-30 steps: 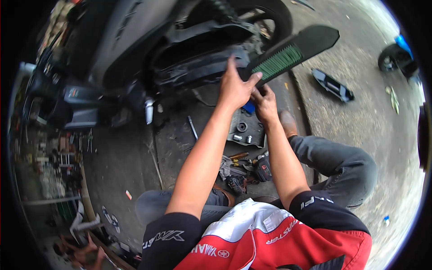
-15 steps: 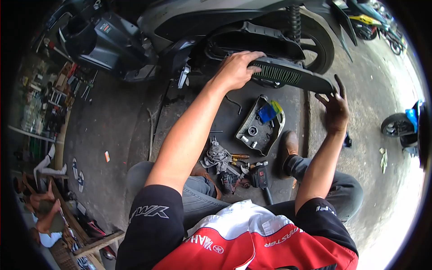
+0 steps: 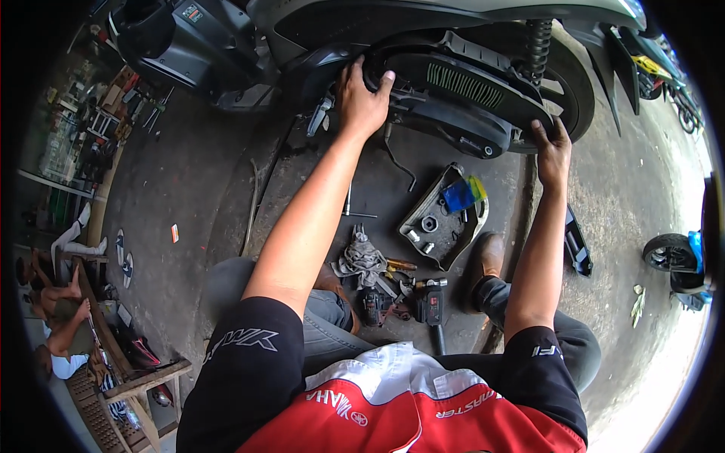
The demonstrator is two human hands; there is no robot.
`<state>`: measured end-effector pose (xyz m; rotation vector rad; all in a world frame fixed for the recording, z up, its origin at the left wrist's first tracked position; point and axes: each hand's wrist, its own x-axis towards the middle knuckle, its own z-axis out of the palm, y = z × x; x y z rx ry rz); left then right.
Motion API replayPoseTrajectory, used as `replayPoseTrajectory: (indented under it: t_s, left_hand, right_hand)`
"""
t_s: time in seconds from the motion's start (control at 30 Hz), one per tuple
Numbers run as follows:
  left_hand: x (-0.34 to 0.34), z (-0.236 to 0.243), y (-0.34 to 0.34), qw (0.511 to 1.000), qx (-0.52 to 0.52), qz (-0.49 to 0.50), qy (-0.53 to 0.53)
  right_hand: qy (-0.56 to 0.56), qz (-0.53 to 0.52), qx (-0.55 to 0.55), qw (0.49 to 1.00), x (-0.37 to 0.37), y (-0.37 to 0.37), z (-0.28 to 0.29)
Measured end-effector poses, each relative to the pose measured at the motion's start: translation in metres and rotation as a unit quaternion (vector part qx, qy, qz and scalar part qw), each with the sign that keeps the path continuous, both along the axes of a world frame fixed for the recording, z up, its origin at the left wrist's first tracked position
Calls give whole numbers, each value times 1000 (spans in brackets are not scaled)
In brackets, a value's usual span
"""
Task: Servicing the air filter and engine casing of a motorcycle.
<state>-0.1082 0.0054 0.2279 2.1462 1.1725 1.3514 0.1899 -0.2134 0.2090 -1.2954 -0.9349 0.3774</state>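
A long black air filter (image 3: 423, 66) with green pleats lies against the open air box (image 3: 468, 47) on the side of a scooter, beside its rear wheel (image 3: 578, 83). My left hand (image 3: 362, 106) grips the filter's left end, thumb on the near side and fingers reaching behind the edge. At the opposite end, my right hand (image 3: 553, 151) pinches the rim between thumb and fingers. Below the filter is the dark engine-side cover (image 3: 461, 134). How far the filter sits inside the box is hard to see.
On the floor, a cover used as a tray (image 3: 445, 253) holds small parts and a blue-yellow packet (image 3: 463, 194). Nearer me lie a grey rag (image 3: 361, 257), a power driver (image 3: 374, 306) and another tool (image 3: 429, 302). A black part (image 3: 578, 241) lies right.
Both hands have carried the air filter up and away from me, from in front of the air box to against it. My left hand has shifted to the filter's left end.
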Motion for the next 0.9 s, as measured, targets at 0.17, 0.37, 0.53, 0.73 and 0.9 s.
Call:
replayPoseTrajectory:
  t_s: [0.17, 0.37, 0.53, 0.73, 0.9]
  left_hand:
    - [3, -4, 17, 997, -8, -73, -8]
    - [8, -11, 15, 999, 13, -43, 29]
    - [12, -14, 15, 997, 59, -7, 49]
    - [13, -12, 12, 998, 39, -28, 51]
    - [14, -7, 14, 998, 29, -26, 46]
  right_hand:
    - [17, -28, 2, 999, -1, 14, 1]
    - [13, -11, -6, 1000, 3, 19, -3]
    - [20, -28, 5, 999, -1, 26, -7]
    - [8, -39, -30, 999, -6, 22, -12]
    - [19, -27, 9, 999, -10, 27, -16]
